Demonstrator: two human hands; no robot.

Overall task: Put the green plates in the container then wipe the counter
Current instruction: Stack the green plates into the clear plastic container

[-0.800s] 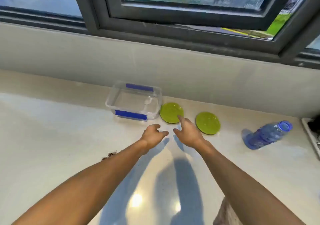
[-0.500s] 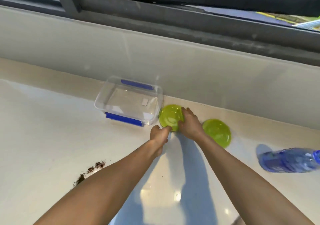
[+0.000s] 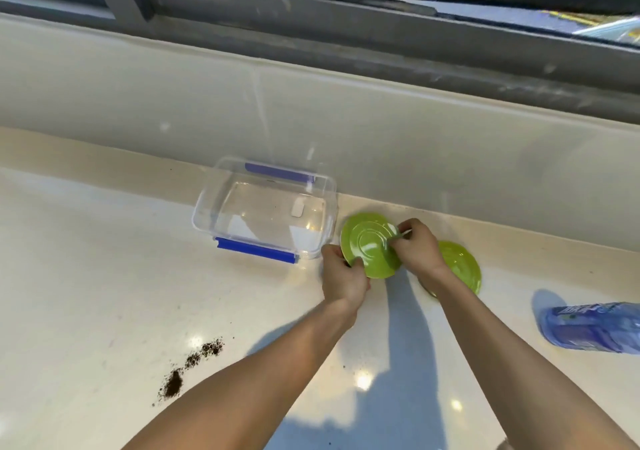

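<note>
One green plate is tilting beside the clear blue-latched container; the other green plate is lying flat on the counter.

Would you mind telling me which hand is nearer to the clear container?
Left. The left hand grips the lifted green plate just off the clear container's front right corner; the right hand holds the plate's far side, farther away.

Bare counter lies left of the container; a bottle blocks the right.

Single head-worn view, looking forward and down, close over counter, window frame above
</note>
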